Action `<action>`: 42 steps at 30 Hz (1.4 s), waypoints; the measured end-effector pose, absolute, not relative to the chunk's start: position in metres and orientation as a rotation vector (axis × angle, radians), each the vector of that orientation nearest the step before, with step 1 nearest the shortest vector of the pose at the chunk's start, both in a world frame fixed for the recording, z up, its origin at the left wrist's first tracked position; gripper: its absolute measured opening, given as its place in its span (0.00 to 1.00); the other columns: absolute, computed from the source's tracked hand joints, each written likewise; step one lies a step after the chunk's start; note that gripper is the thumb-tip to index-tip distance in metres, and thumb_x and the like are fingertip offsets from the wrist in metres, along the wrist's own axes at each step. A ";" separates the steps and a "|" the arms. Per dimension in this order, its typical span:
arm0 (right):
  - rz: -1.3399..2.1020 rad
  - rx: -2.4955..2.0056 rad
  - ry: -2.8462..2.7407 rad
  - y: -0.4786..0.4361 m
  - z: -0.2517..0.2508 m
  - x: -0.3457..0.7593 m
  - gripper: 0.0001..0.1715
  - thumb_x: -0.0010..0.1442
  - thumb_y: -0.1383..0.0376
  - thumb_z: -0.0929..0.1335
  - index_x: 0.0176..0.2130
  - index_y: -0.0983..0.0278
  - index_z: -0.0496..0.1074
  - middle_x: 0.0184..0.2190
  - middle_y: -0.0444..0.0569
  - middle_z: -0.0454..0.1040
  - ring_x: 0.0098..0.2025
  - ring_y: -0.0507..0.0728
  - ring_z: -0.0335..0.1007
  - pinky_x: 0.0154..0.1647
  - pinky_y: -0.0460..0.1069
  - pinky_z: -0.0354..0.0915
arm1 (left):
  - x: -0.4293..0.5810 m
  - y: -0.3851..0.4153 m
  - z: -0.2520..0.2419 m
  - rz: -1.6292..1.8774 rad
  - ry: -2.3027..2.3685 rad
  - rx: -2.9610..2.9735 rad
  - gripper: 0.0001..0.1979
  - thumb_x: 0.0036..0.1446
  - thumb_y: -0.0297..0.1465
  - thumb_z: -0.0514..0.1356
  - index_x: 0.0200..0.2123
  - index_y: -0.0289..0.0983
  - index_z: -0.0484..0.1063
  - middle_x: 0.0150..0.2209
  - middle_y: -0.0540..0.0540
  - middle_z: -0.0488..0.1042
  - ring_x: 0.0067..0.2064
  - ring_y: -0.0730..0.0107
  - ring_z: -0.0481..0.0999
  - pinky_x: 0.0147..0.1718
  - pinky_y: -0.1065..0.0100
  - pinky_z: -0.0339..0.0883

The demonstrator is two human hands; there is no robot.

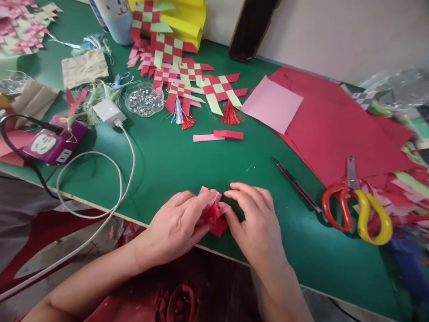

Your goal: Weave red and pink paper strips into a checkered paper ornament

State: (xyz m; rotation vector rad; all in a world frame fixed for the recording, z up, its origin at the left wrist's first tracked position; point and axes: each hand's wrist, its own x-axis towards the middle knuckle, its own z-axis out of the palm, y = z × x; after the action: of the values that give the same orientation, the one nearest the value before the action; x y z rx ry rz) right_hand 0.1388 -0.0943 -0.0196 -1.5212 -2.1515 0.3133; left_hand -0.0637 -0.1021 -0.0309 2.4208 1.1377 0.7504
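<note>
Near the front edge of the green table, my left hand (182, 222) closes round a small bundle of woven red and pink paper strips (212, 213). From the right, the thumb and fingers of my right hand (253, 219) pinch the end of a pink strip of that weave. Part of the paper is hidden under my left fingers. Farther back lie a folded red strip (229, 134) and a pink strip (204, 138), one overlapping the other. Beyond them are several woven paper fish, one of them a red and green fish (219, 88) with a red tassel (231, 114).
Scissors (353, 205) and a dark pen-like tool (295, 183) lie to the right, beside red paper sheets (338, 120) and a pink square (273, 105). At left are a purple power strip (55, 138), a white charger (109, 112) with its cable, and a dish of googly eyes (144, 99).
</note>
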 end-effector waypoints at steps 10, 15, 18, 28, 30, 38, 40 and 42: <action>0.361 -1.488 -2.024 -0.099 -0.012 0.151 0.08 0.66 0.68 0.65 0.44 0.60 0.72 0.42 0.50 0.78 0.46 0.58 0.72 0.48 0.55 0.70 | -0.062 -0.099 -0.026 0.659 1.074 2.426 0.09 0.67 0.30 0.56 0.49 0.37 0.69 0.44 0.45 0.76 0.40 0.66 0.72 0.43 0.62 0.68; 0.484 -1.510 -1.986 -0.106 -0.010 0.153 0.08 0.66 0.67 0.65 0.44 0.59 0.73 0.39 0.49 0.78 0.41 0.57 0.75 0.42 0.53 0.72 | -0.062 -0.099 -0.027 0.653 1.074 2.410 0.10 0.67 0.30 0.56 0.50 0.37 0.69 0.45 0.45 0.76 0.41 0.66 0.72 0.43 0.62 0.68; 0.533 -1.536 -1.995 -0.107 -0.009 0.151 0.10 0.64 0.65 0.67 0.47 0.58 0.72 0.39 0.49 0.79 0.41 0.58 0.76 0.41 0.54 0.73 | -0.063 -0.100 -0.028 0.660 1.071 2.414 0.10 0.67 0.30 0.57 0.50 0.36 0.69 0.44 0.45 0.76 0.41 0.65 0.71 0.43 0.62 0.68; 0.339 -1.458 -1.973 -0.103 -0.013 0.133 0.04 0.63 0.70 0.68 0.36 0.61 0.73 0.33 0.46 0.79 0.34 0.53 0.75 0.39 0.50 0.71 | -0.062 -0.100 -0.028 0.656 1.071 2.417 0.10 0.65 0.29 0.58 0.49 0.35 0.68 0.44 0.45 0.76 0.41 0.64 0.71 0.43 0.61 0.67; 0.256 -1.423 -2.001 -0.103 -0.014 0.133 0.05 0.62 0.71 0.69 0.38 0.61 0.75 0.34 0.47 0.80 0.34 0.54 0.75 0.40 0.50 0.71 | -0.062 -0.100 -0.029 0.651 1.073 2.417 0.09 0.65 0.28 0.58 0.49 0.35 0.68 0.44 0.45 0.76 0.41 0.64 0.71 0.43 0.61 0.68; 0.160 -1.337 -2.071 -0.108 -0.010 0.135 0.09 0.60 0.75 0.69 0.35 0.60 0.72 0.33 0.48 0.77 0.33 0.53 0.72 0.37 0.50 0.71 | -0.062 -0.100 -0.027 0.675 1.072 2.429 0.07 0.67 0.29 0.56 0.47 0.35 0.68 0.42 0.45 0.76 0.40 0.64 0.71 0.42 0.61 0.68; 0.173 -1.287 -2.103 -0.109 -0.011 0.135 0.10 0.59 0.76 0.69 0.35 0.61 0.71 0.33 0.48 0.77 0.33 0.53 0.71 0.37 0.49 0.71 | -0.061 -0.100 -0.027 0.687 1.071 2.435 0.07 0.67 0.28 0.55 0.47 0.36 0.68 0.42 0.45 0.76 0.39 0.65 0.71 0.41 0.61 0.68; 0.195 -1.260 -2.126 -0.110 -0.012 0.135 0.10 0.58 0.76 0.70 0.35 0.62 0.71 0.34 0.48 0.78 0.34 0.53 0.71 0.38 0.50 0.72 | -0.061 -0.099 -0.027 0.692 1.069 2.435 0.07 0.67 0.28 0.56 0.47 0.36 0.68 0.42 0.45 0.76 0.39 0.65 0.71 0.41 0.62 0.68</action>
State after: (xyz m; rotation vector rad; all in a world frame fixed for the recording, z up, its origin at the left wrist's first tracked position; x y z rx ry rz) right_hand 0.1351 -0.1098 -0.0123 -1.2597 -2.1256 0.1949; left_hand -0.0609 -0.0992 -0.0271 2.4353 1.0687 0.6918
